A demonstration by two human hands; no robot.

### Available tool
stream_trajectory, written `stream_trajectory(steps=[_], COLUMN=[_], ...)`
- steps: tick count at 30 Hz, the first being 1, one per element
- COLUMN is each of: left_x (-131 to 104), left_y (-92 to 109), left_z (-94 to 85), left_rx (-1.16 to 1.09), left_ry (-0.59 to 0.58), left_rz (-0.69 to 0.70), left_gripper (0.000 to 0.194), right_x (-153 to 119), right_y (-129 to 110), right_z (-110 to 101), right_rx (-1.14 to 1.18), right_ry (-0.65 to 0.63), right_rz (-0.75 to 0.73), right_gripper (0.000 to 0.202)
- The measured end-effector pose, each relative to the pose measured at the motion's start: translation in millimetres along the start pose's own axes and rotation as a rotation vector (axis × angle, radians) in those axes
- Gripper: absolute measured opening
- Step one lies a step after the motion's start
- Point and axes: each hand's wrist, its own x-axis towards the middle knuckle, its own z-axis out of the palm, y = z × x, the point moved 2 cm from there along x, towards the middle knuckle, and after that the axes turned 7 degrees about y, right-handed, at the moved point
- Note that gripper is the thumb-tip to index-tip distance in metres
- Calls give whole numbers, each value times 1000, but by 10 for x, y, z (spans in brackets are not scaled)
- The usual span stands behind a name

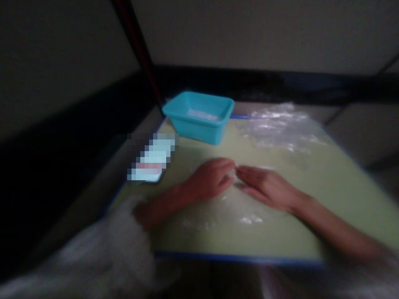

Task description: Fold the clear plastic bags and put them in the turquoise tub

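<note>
Over the middle of the table, my left hand (pixel 212 178) and my right hand (pixel 269 185) meet with their fingertips almost touching. A clear plastic bag (pixel 227 209) lies flat beneath them and spreads toward me, catching a few glints. The left fingers are bent and closed on the bag's far part, thumb below. The right fingers lie close together with the thumb beneath, also closed on the plastic. Between the fingertips a small whitish bit shows, too blurred to make out.
A turquoise plastic basket (pixel 199 128) with something white inside stands at the back. Crumpled clear plastic bags (pixel 283 128) lie at the back right. On the left edge rests a lit phone (pixel 152 160), its screen pixelated. The yellowish table (pixel 336 199) has a blue edge; walls rise behind it.
</note>
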Motion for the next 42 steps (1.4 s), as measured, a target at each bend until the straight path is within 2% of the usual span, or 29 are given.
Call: stream_trajectory(steps=[5,9,15,25,34,39,42], left_x=[-99,-154,-188,-189,-177,-186,-189], left_y=[84,90,56,67,54,51,46], left_z=[88,136,178,162,157,169,173], left_rx=[116,179,221,211,210,220,214], left_ry=[-101,-178,-226,-232,-248,-263,-246], left_rz=[25,56,68,66,61,54,64], left_gripper=[51,61,62,63,63,63,63], right_x=[-8,-61,-209,-454,-549,-584,-508], right_y=[-6,-1,33,110,183,273,325], right_z=[-9,70,161,6,-57,-103,-195], right_rx=[38,7,-84,-322,-461,-494,-466], right_ry=[28,-29,-56,-101,-29,7,15], right_rz=[89,103,133,235,345,359,295], right_gripper=[55,71,80,94,101,94,82])
